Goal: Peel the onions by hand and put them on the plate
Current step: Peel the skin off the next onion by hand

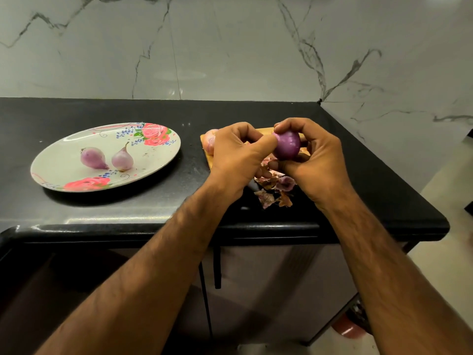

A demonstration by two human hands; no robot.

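A black counter (128,208) carries a flowered plate (153,155), a wooden board (207,156), and onion skins (271,194) seemingly spilling off that board.

One wide-angle view from the person's head, facing forward and tilted down; the black counter (371,180) crosses the middle of the frame, the marble wall (230,47) fills the top; both forearms rise from the lower edge; left hand (235,155) and right hand (320,162) sit close, right of centre

Four onions: two peeled onions (93,158) (122,160), one purple onion (286,146), one unpeeled onion (210,144); one plate (64,155), one cutting board (207,158).
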